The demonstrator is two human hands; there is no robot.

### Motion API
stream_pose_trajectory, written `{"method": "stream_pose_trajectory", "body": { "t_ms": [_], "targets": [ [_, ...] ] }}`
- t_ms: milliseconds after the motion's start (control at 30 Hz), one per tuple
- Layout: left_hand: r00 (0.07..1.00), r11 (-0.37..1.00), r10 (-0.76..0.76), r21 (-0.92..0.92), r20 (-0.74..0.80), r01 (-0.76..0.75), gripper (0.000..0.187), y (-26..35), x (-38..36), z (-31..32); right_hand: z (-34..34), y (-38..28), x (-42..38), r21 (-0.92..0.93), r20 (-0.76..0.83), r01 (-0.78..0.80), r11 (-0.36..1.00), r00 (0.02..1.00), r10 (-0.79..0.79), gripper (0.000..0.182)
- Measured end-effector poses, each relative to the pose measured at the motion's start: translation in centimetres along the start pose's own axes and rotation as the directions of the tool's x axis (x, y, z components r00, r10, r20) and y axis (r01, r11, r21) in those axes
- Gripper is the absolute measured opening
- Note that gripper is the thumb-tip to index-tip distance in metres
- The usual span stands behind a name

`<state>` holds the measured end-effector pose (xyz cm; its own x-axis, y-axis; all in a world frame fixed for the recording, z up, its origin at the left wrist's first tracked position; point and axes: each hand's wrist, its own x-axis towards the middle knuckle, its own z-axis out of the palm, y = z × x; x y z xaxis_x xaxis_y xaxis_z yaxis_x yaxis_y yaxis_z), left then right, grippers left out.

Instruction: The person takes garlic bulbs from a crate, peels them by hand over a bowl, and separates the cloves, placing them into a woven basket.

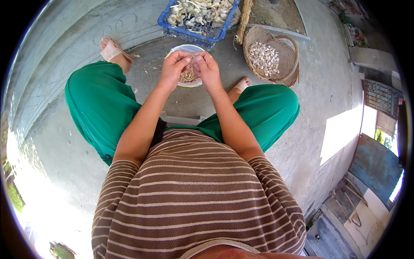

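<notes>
My left hand [176,68] and my right hand [206,69] meet over a white basin [188,46], fingertips pinched close together. Between them is a small pale piece, apparently garlic [193,58], mostly hidden by the fingers. Tan, dry-looking bits [188,77] lie in the basin below. Just beyond it, a blue plastic crate [189,34] holds many whole garlic bulbs [200,11], some with stalks. To the right, a wicker basket [293,71] with a hooped handle contains loose garlic cloves [264,58].
A bundle of straw or stalks [244,21], perhaps a broom, lies between crate and basket. My green-trousered knees [101,99] flank the basin, and my sandalled foot [113,51] rests at left. Concrete floor [319,86] surrounds me. Long-handled tools [345,198] are far right.
</notes>
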<state>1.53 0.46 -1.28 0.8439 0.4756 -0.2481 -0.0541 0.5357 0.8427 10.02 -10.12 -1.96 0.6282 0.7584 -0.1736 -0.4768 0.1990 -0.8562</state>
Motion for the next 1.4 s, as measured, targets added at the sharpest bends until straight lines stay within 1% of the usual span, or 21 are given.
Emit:
{"method": "stream_pose_trajectory", "body": {
  "t_ms": [133,200,333,400,433,500,567,633,733,800,867,967,1033,1100,1167,1233,1267,1300,1333,1367,1400],
  "targets": [
    [0.994,0.980,-0.104,-0.172,-0.028,0.098,0.011,0.6,-0.3,0.6,0.5,-1.0,-0.3,0.172,-0.076,-0.007,0.985,0.997,0.020,0.011],
    [0.990,0.958,-0.138,-0.255,-0.001,0.133,0.013,0.6,-0.3,0.6,0.8,-1.1,-0.1,0.228,-0.255,-0.020,0.973,0.964,0.079,0.014],
    [0.987,0.951,-0.160,-0.272,-0.030,0.146,0.011,-0.1,-0.1,0.1,0.6,-1.1,-0.3,0.174,-0.150,0.029,0.984,0.989,-0.003,0.015],
    [0.983,0.969,-0.180,-0.181,-0.046,0.169,0.008,-0.2,0.0,0.2,0.4,-0.4,-0.2,-0.284,0.016,0.088,0.955,0.996,-0.087,0.019],
    [0.983,0.969,-0.178,-0.181,-0.042,0.167,0.008,-0.1,0.1,0.4,0.1,-0.2,-0.1,-0.287,0.016,0.092,0.953,0.996,-0.091,0.019],
    [0.982,0.983,-0.166,0.059,-0.096,0.172,0.009,-0.1,-0.3,0.8,-0.2,0.1,-0.1,-0.040,-0.033,-0.092,0.995,0.995,0.091,0.020],
    [0.976,0.983,-0.174,0.040,-0.128,0.180,0.011,-0.6,-0.2,0.8,-0.5,0.3,0.2,0.130,-0.130,-0.094,0.987,0.985,0.112,0.020],
    [0.979,0.985,-0.165,0.029,-0.116,0.170,0.010,-1.0,0.0,0.6,-2.1,0.4,0.7,0.459,-0.322,-0.009,0.889,0.930,0.176,0.020],
    [0.975,0.983,-0.078,0.147,-0.210,0.111,0.008,-1.5,0.4,0.9,-8.3,-0.4,3.1,0.707,-0.543,0.207,0.676,0.772,0.331,0.024],
    [0.973,0.978,-0.056,0.185,-0.223,0.099,0.010,-2.5,0.7,0.8,-11.7,-3.8,4.4,0.699,-0.673,0.507,0.504,0.705,0.224,0.038],
    [0.971,0.971,-0.030,0.223,-0.237,0.084,0.013,-2.6,0.9,1.0,-15.9,-6.0,5.3,0.678,-0.681,0.596,0.430,0.729,0.062,0.053],
    [0.965,0.961,-0.109,0.223,-0.238,0.163,0.019,-1.7,0.6,2.0,-15.5,-8.6,6.1,0.700,-0.713,0.622,0.351,0.643,0.280,0.059],
    [0.949,0.974,-0.198,0.062,-0.246,0.219,0.020,-1.0,0.4,2.9,-14.1,-7.0,6.8,0.641,-0.757,0.607,0.469,0.599,0.261,0.048],
    [0.947,0.974,-0.186,0.078,-0.261,0.213,0.018,-0.9,0.8,3.2,-14.1,-4.4,7.6,0.448,-0.710,0.391,0.804,0.702,0.055,0.035],
    [0.960,0.980,-0.189,0.026,-0.208,0.198,0.016,-2.2,1.4,2.9,-10.9,-4.4,8.7,0.376,-0.697,0.327,0.867,0.716,0.032,0.023],
    [0.952,0.977,-0.207,0.007,-0.227,0.214,0.015,-2.4,1.8,3.2,-9.2,-4.3,10.6,-0.057,-0.556,0.134,0.989,0.819,-0.143,0.016],
    [0.943,0.973,-0.224,-0.012,-0.247,0.228,0.014,-2.4,2.0,3.3,-8.8,-4.5,11.9,-0.058,-0.557,0.136,0.989,0.818,-0.145,0.016],
    [0.943,0.973,-0.226,-0.013,-0.244,0.230,0.014,-2.5,2.1,3.3,-8.8,-4.5,13.6,-0.583,-0.401,0.034,0.812,0.857,-0.324,0.014],
    [0.947,0.973,-0.230,-0.033,-0.225,0.228,0.014,-2.7,2.2,3.2,-8.3,-4.7,14.7,-0.929,-0.176,-0.023,0.370,0.906,-0.385,0.014],
    [0.951,0.973,-0.232,-0.053,-0.206,0.226,0.014,-2.8,2.3,3.1,-8.0,-5.0,15.6,-0.930,-0.178,-0.026,0.367,0.905,-0.386,0.014],
    [0.951,0.973,-0.232,-0.056,-0.203,0.225,0.014,-2.8,2.6,3.0,-7.0,-5.7,16.5,-0.996,-0.017,-0.046,-0.073,0.934,-0.358,0.016]
  ]
}}
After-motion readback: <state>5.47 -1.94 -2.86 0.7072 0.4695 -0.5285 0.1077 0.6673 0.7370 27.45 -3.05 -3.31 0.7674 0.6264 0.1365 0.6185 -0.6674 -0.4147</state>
